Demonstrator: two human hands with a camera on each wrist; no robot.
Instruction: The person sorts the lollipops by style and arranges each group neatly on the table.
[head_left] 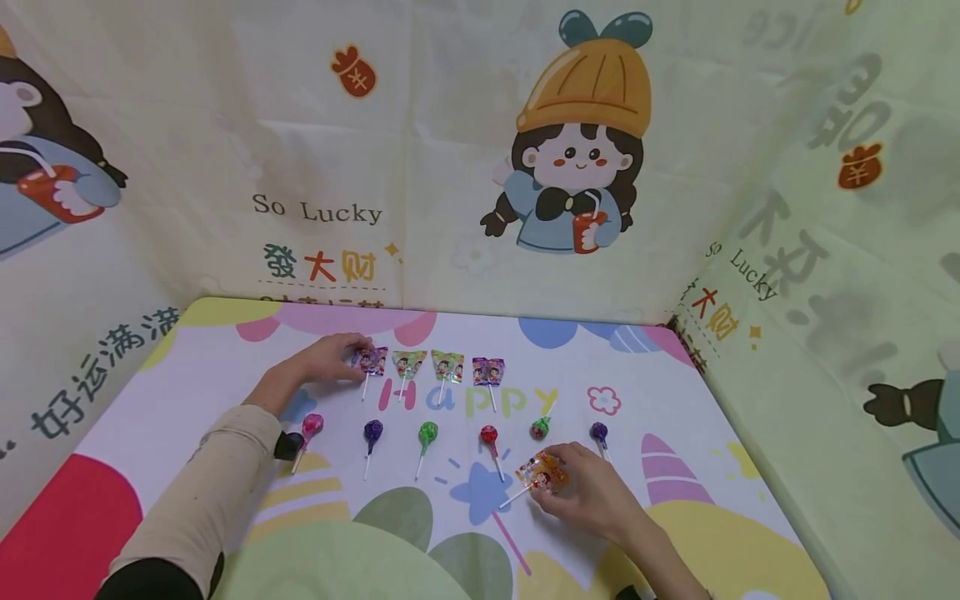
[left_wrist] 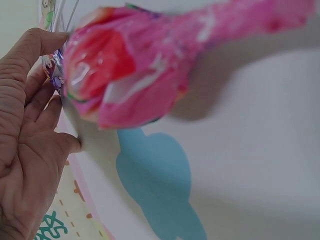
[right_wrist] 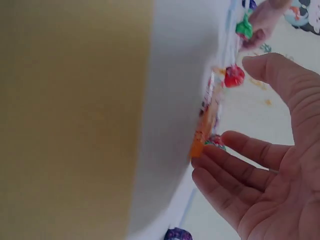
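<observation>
- Along the far part of the bench (head_left: 187, 400), just beyond the printed word "Happy" (head_left: 476, 401): flat-wrapped lollipops in one row, namely left purple lollipop (head_left: 372, 361), left green lollipop (head_left: 408, 363), right green lollipop (head_left: 447, 367), right purple lollipop (head_left: 489, 371); sticks toward the near side, apparently for a shared facing.
- At the row's left end: left grip (head_left: 330, 360), narrow, with thumb and fingers about the wrapper of the left purple lollipop, probably for steadying or squaring.
- Across the middle: ball lollipops in pink (head_left: 312, 425), violet (head_left: 372, 431), green (head_left: 428, 432), red (head_left: 489, 436), red-and-green (head_left: 540, 428) and, at far right, dark purple (head_left: 598, 431); well spaced, likely for easy telling-apart. Stick of the red-and-green one turned away, against the others; reason not evident.
- Nearer still, right of centre: orange-wrapped lollipop (head_left: 542, 472) beside right grip (head_left: 588, 490), wide, with fingertips at the wrapper's edge, perhaps for light guidance; firmness of contact impossible to tell. Stick slanted toward near left, free of the fingers.
</observation>
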